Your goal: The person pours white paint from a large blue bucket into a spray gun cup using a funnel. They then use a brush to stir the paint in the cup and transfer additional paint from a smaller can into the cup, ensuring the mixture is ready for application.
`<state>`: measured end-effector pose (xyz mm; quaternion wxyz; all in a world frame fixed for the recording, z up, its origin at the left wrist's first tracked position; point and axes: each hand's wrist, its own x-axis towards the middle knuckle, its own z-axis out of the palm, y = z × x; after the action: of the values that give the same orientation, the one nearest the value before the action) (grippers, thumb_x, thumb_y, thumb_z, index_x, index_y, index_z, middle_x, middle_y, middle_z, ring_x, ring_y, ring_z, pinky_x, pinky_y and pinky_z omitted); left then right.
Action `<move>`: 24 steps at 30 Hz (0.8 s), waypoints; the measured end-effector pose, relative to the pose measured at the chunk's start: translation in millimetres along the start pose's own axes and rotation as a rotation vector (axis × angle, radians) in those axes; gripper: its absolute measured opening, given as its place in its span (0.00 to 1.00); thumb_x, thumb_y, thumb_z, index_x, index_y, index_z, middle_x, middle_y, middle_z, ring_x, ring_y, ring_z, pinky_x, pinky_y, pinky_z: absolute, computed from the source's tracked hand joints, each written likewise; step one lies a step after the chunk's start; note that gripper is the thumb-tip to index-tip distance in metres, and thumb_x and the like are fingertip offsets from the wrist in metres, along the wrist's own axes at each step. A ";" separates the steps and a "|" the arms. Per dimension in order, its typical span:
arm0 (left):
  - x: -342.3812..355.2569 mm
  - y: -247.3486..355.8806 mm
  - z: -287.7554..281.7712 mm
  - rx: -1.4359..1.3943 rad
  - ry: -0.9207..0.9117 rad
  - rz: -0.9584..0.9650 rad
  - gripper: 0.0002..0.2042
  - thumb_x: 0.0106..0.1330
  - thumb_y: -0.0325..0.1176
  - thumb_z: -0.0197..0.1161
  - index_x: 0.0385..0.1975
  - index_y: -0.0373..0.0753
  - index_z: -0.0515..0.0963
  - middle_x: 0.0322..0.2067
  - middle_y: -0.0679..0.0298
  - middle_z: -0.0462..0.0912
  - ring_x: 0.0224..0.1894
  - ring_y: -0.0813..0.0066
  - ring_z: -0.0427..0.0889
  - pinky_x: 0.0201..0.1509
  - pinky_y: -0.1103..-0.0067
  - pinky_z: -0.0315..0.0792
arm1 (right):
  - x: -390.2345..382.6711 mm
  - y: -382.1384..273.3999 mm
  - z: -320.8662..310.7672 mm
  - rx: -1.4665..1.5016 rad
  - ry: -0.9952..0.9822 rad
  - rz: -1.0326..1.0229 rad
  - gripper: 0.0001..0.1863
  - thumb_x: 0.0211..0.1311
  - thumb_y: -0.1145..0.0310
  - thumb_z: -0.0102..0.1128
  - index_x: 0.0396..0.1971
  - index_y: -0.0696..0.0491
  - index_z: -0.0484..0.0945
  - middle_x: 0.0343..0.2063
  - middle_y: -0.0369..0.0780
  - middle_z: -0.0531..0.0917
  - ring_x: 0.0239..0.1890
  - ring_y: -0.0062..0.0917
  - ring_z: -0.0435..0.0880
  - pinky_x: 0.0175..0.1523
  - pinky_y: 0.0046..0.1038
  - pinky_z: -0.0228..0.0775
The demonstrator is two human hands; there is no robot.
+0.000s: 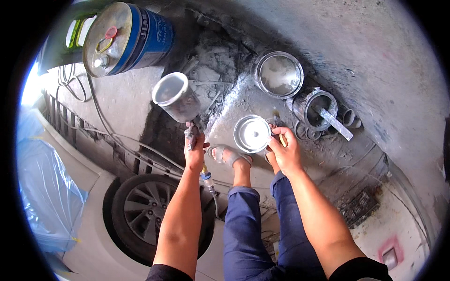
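Note:
In my left hand (pixel 196 154) is a spray gun (pixel 191 133), gripped by its handle with the fingers wrapped round. Its translucent cup (pixel 183 106) sits on top, uncovered and tilted. An air hose fitting (pixel 206 178) hangs below that hand. My right hand (pixel 289 151) pinches the edge of a round silvery lid (pixel 243 140), which has a raised rim and a small knob at its centre. Something yellow and dark (pixel 283 139) shows at the right fingers; I cannot make out what it is. The lid and the cup are apart.
Two open tins stand beyond my right hand: a wide one (pixel 301 77) and one with a flat stirring stick (pixel 335 122). A blue drum (pixel 150 40) stands at far left. Hoses (pixel 101 114) cross the floor beside the car wheel (pixel 146 206). A rough wall (pixel 375 70) rises right.

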<state>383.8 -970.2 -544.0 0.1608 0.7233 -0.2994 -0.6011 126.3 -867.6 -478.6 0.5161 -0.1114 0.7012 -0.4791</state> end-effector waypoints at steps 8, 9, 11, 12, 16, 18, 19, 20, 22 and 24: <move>-7.4 -7.9 -4.2 0.031 -0.044 0.057 0.16 0.63 0.29 0.61 0.49 0.38 0.67 0.41 0.60 0.74 0.31 0.75 0.77 0.29 0.78 0.75 | -0.3 -31.4 -7.0 0.063 0.006 0.161 0.12 0.60 0.77 0.61 0.42 0.57 0.71 0.47 0.39 0.76 0.51 0.21 0.73 0.57 0.25 0.67; -9.1 -6.3 -5.2 0.049 -0.048 0.083 0.15 0.63 0.27 0.61 0.48 0.36 0.67 0.42 0.58 0.72 0.34 0.74 0.77 0.31 0.77 0.77 | 1.3 -32.8 -7.9 0.038 0.000 0.178 0.12 0.60 0.76 0.61 0.42 0.57 0.71 0.45 0.38 0.76 0.49 0.20 0.74 0.54 0.24 0.68; -13.6 2.4 -5.6 0.179 -0.041 0.099 0.14 0.63 0.24 0.60 0.46 0.34 0.68 0.44 0.56 0.70 0.38 0.73 0.76 0.35 0.75 0.79 | 4.5 -31.4 -12.4 -0.018 -0.007 0.216 0.12 0.60 0.76 0.61 0.42 0.56 0.71 0.42 0.37 0.76 0.45 0.19 0.75 0.49 0.22 0.71; -16.3 6.5 -6.4 0.291 -0.026 0.091 0.14 0.63 0.24 0.60 0.46 0.34 0.68 0.44 0.56 0.70 0.39 0.73 0.76 0.37 0.75 0.79 | 5.3 -30.6 -13.5 -0.011 -0.009 0.197 0.13 0.60 0.76 0.61 0.43 0.57 0.71 0.41 0.36 0.76 0.43 0.18 0.75 0.47 0.22 0.71; -46.7 -0.5 -10.8 0.139 0.104 0.224 0.09 0.64 0.27 0.62 0.38 0.36 0.69 0.30 0.65 0.72 0.32 0.80 0.71 0.33 0.79 0.71 | 14.2 -33.8 -4.3 -0.013 -0.037 0.087 0.13 0.60 0.75 0.62 0.43 0.57 0.71 0.36 0.34 0.76 0.36 0.17 0.76 0.42 0.21 0.72; -60.4 1.8 -18.4 0.258 0.110 0.371 0.08 0.65 0.29 0.61 0.38 0.37 0.70 0.28 0.70 0.72 0.32 0.82 0.69 0.38 0.80 0.67 | 21.2 -36.4 1.5 -0.052 -0.053 0.050 0.13 0.60 0.75 0.62 0.44 0.57 0.71 0.35 0.34 0.77 0.35 0.17 0.76 0.41 0.21 0.72; -68.4 7.8 -21.2 0.247 0.084 0.327 0.08 0.65 0.30 0.62 0.37 0.36 0.71 0.29 0.71 0.73 0.33 0.82 0.69 0.38 0.81 0.67 | 24.0 -44.1 6.4 -0.081 -0.067 0.048 0.13 0.60 0.75 0.62 0.44 0.57 0.72 0.35 0.34 0.77 0.34 0.17 0.77 0.41 0.21 0.72; -75.7 12.2 -24.3 0.236 0.057 0.283 0.08 0.65 0.30 0.62 0.36 0.36 0.71 0.29 0.71 0.73 0.33 0.83 0.69 0.38 0.82 0.67 | 26.6 -50.7 11.2 -0.111 -0.081 0.046 0.14 0.60 0.75 0.62 0.44 0.57 0.72 0.34 0.34 0.77 0.34 0.16 0.77 0.41 0.21 0.72; -89.0 19.9 -33.0 0.171 0.011 0.228 0.08 0.64 0.30 0.63 0.36 0.35 0.72 0.30 0.71 0.74 0.33 0.83 0.70 0.39 0.82 0.67 | 32.0 -57.4 20.5 -0.133 -0.065 0.018 0.14 0.58 0.72 0.64 0.43 0.56 0.73 0.33 0.34 0.78 0.36 0.16 0.77 0.43 0.21 0.71; -99.9 25.0 -38.7 0.116 -0.008 0.195 0.08 0.64 0.30 0.63 0.36 0.34 0.72 0.30 0.71 0.75 0.33 0.84 0.70 0.39 0.83 0.67 | 39.8 -65.7 28.6 -0.157 -0.044 -0.031 0.15 0.55 0.68 0.66 0.41 0.55 0.76 0.33 0.33 0.80 0.38 0.16 0.76 0.45 0.21 0.69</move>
<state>405.4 -931.8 -443.2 0.1752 0.6964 -0.4034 -0.5671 110.1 -943.4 -451.7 0.5136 -0.1726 0.7234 -0.4279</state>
